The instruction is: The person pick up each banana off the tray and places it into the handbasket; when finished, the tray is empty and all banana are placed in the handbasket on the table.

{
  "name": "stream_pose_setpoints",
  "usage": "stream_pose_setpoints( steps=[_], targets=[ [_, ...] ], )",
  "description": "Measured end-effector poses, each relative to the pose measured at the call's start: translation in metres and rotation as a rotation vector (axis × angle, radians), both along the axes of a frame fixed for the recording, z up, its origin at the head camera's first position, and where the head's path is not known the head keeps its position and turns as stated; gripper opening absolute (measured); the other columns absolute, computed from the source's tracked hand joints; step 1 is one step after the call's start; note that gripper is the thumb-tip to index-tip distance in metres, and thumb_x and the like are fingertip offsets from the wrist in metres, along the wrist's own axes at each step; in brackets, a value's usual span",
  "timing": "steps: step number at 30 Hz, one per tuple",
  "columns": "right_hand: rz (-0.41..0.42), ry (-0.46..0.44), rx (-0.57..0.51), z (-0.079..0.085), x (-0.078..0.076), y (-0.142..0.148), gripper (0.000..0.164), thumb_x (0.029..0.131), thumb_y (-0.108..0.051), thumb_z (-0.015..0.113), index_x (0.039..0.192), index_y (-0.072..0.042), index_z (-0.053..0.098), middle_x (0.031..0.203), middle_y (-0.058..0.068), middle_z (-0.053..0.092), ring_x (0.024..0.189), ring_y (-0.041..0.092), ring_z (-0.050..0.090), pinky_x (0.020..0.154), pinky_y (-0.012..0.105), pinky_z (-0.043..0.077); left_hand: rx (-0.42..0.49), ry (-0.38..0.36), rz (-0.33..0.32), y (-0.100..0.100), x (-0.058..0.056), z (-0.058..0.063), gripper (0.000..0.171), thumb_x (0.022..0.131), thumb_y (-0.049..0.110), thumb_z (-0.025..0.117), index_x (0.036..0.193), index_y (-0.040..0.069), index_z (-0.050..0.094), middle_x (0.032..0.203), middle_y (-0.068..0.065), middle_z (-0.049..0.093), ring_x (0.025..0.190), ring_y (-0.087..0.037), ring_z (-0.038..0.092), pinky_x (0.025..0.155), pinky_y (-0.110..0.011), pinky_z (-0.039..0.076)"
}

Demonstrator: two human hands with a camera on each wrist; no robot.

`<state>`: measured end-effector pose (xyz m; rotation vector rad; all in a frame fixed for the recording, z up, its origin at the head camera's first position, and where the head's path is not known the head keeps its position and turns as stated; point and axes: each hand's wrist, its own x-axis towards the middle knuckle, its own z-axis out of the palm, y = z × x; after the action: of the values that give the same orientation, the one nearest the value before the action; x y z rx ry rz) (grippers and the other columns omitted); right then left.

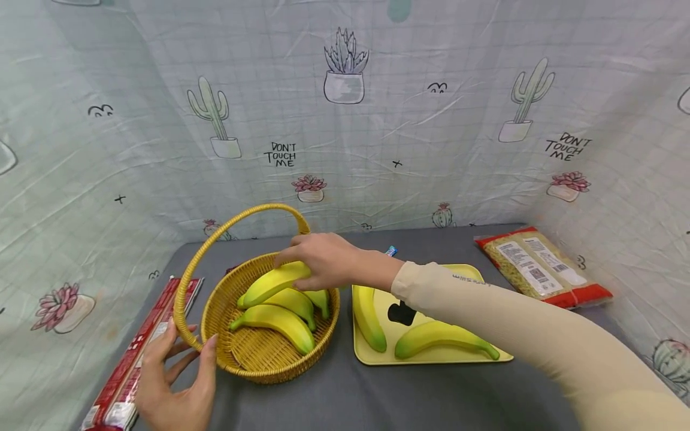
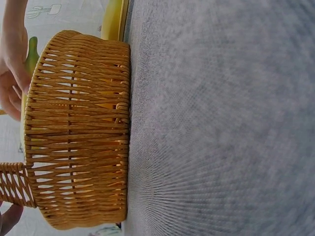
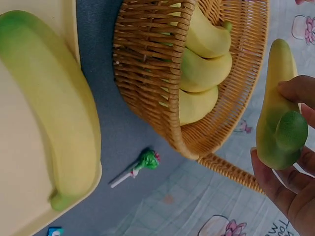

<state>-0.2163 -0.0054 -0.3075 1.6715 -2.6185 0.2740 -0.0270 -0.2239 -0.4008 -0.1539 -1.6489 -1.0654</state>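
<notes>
Presently, the fingers of the right hand [image 1: 323, 261] are closed around a banana [image 1: 273, 284], held just above the wicker basket [image 1: 275, 376] and other bananas [image 1: 276, 322]. The left hand [image 1: 178, 389] pinches the handle [image 1: 182, 293] near its base. The basket stands on the desk [image 1: 302, 407].

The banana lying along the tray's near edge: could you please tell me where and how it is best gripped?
I'd grip the banana around its middle, from above, across its long sides: it lies lengthwise, and its middle bows away from the tray's near rim, likely leaving thumb room.
</notes>
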Motion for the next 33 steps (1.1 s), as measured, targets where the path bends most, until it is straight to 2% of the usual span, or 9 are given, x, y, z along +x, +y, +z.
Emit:
stream_pose_setpoints(
  steps=[8, 13, 18, 27, 33],
  targets=[
    [-0.048, 0.016, 0.038, -0.008, -0.004, -0.025, 0.044, 0.1, -0.036, 0.075, 0.143, -0.03, 0.067, 0.125, -0.002, 0.064, 0.094, 0.011, 0.06, 0.059, 0.026, 0.051, 0.015, -0.01, 0.003, 0.0, 0.002, 0.0, 0.049, 0.086, -0.011, 0.08, 0.132, -0.016, 0.063, 0.115, -0.007, 0.068, 0.099, -0.008, 0.067, 0.084, -0.011, 0.055],
    [-0.085, 0.005, 0.056, -0.016, -0.007, -0.037, 0.044, 0.1, -0.034, 0.074, 0.143, -0.031, 0.067, 0.121, -0.004, 0.065, 0.09, 0.009, 0.057, 0.052, 0.025, 0.046, -0.008, -0.014, 0.0, 0.001, 0.002, 0.0, 0.049, 0.088, -0.008, 0.081, 0.132, -0.016, 0.062, 0.115, -0.009, 0.067, 0.099, -0.007, 0.067, 0.084, -0.011, 0.055],
    [-0.11, 0.006, 0.068, -0.024, -0.011, -0.049, 0.043, 0.1, -0.032, 0.073, 0.143, -0.029, 0.067, 0.115, -0.004, 0.065, 0.083, 0.01, 0.055, 0.047, 0.025, 0.04, 0.007, 0.006, 0.002, 0.0, 0.0, 0.0, 0.048, 0.087, -0.008, 0.082, 0.131, -0.017, 0.063, 0.114, -0.011, 0.068, 0.099, -0.008, 0.068, 0.084, -0.011, 0.055],
    [-0.158, -0.022, 0.109, -0.044, -0.013, -0.063, 0.04, 0.101, -0.032, 0.073, 0.14, -0.026, 0.067, 0.124, -0.003, 0.067, 0.095, 0.011, 0.06, 0.049, 0.026, 0.046, 0.005, 0.012, -0.02, 0.0, 0.0, 0.001, 0.049, 0.087, -0.008, 0.082, 0.131, -0.017, 0.063, 0.113, -0.013, 0.068, 0.099, -0.009, 0.068, 0.084, -0.011, 0.056],
    [-0.207, -0.001, 0.101, -0.053, -0.014, -0.069, 0.043, 0.102, -0.033, 0.072, 0.143, -0.024, 0.065, 0.125, -0.001, 0.067, 0.091, 0.012, 0.061, 0.05, 0.026, 0.048, 0.004, 0.011, -0.008, 0.0, 0.001, 0.001, 0.048, 0.087, -0.007, 0.082, 0.131, -0.017, 0.063, 0.113, -0.013, 0.069, 0.099, -0.009, 0.068, 0.084, -0.011, 0.055]
  ],
)
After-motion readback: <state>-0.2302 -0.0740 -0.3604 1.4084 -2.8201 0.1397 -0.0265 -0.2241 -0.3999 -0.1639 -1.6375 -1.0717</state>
